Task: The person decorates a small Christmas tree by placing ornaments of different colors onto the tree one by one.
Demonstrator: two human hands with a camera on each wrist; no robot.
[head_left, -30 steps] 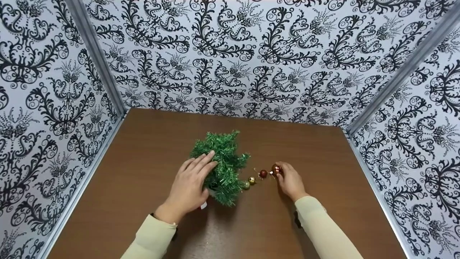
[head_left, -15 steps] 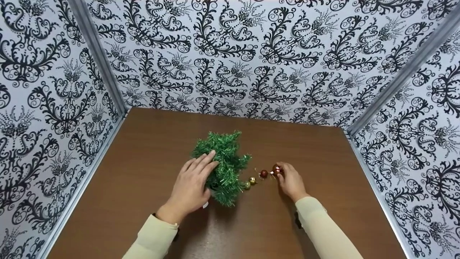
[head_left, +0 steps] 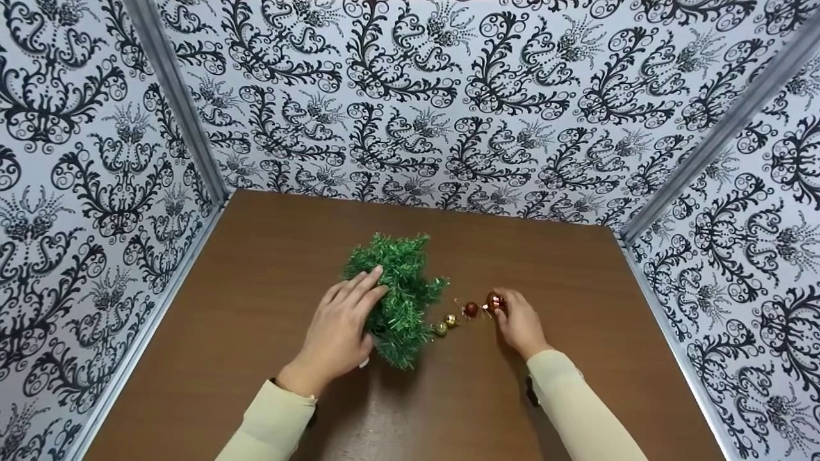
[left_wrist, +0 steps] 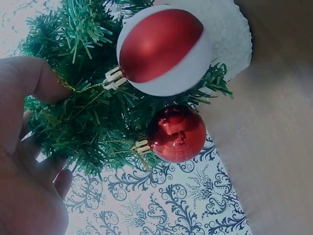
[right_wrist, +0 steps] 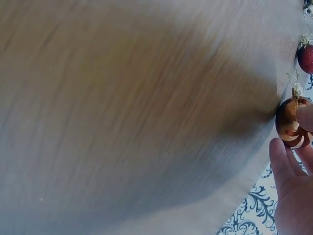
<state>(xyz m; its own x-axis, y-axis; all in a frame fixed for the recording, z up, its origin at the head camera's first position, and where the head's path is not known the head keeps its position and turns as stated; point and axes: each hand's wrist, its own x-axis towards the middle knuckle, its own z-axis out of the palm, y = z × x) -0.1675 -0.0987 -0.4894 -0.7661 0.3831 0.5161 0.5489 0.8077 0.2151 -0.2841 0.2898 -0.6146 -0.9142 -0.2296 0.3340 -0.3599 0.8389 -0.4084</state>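
A small green tinsel Christmas tree [head_left: 407, 301] stands mid-table under my left hand [head_left: 339, 326]. My left fingers lie over its branches, with the thumb on the near side. In the left wrist view, a red-and-white bauble [left_wrist: 161, 51] and a shiny red bauble [left_wrist: 178, 133] hang on it by gold cords. My right hand [head_left: 520, 321] pinches a shiny copper-red bauble [right_wrist: 288, 122] between thumb and fingers, close over the table. Left of it lies a dark red glittery bauble [head_left: 471, 310]. Two gold baubles [head_left: 451, 320] lie beside the tree's right branches.
The brown wooden table [head_left: 269, 256] is enclosed by walls with black-and-white scroll patterns [head_left: 410, 96]. Grey metal posts [head_left: 179, 96] stand at the corners. A white, fluffy-looking base [left_wrist: 227, 44] shows behind the branches in the left wrist view.
Both hands stay almost in place; the tree shifts very slightly under my left hand, and my right hand keeps its pinch on the copper-red bauble.
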